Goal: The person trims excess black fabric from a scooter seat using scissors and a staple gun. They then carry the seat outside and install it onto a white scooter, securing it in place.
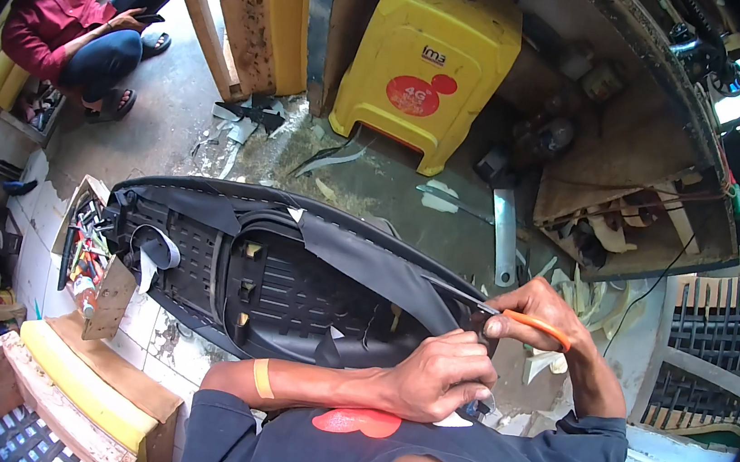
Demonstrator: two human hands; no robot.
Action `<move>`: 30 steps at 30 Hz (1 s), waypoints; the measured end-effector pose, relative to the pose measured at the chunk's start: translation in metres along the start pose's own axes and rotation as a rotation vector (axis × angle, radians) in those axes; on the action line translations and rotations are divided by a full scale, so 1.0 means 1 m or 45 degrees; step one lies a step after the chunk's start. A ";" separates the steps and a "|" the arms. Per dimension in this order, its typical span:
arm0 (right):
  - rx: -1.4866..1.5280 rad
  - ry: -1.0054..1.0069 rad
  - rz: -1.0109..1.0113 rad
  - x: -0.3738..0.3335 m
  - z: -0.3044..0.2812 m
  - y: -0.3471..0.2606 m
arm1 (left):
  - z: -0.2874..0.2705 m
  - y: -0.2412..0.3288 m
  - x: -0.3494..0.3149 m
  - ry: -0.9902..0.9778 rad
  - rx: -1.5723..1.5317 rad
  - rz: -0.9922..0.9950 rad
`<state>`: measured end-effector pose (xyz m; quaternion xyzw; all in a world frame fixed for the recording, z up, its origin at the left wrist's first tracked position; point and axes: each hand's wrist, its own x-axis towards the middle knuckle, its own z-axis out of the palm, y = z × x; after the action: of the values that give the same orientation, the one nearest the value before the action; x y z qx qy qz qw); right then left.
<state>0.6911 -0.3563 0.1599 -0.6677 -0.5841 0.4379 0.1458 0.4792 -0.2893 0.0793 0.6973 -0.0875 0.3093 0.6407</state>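
Observation:
An upside-down motorcycle seat [290,290] lies in front of me, its ribbed black plastic base facing up. A loose black cover flap [375,266] runs along its far side, toward the seat's right end. My right hand [547,317] grips scissors [541,330] with orange handles; their blades point left and lie over the flap near its edge. Whether the blades are parted is hard to see. My left hand [443,378] is closed at the seat's right end, pinching the black cover beside the scissors. Its fingertips are partly hidden.
At the seat's left stands a wooden box [111,297] of small tools. A yellow plastic stool [431,55] stands beyond the seat, with material scraps [241,125] on the floor. A metal ruler [503,237] lies at the right. A person [76,10] sits far left.

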 end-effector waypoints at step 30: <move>1.612 0.666 -0.192 0.125 0.086 0.034 | -0.170 0.027 -0.192 2.291 0.709 -0.655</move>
<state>0.6404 -0.2790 0.0346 -0.4953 -0.2062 0.5080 0.6739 0.2588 -0.1856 -0.0046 0.3249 0.6652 0.5865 0.3286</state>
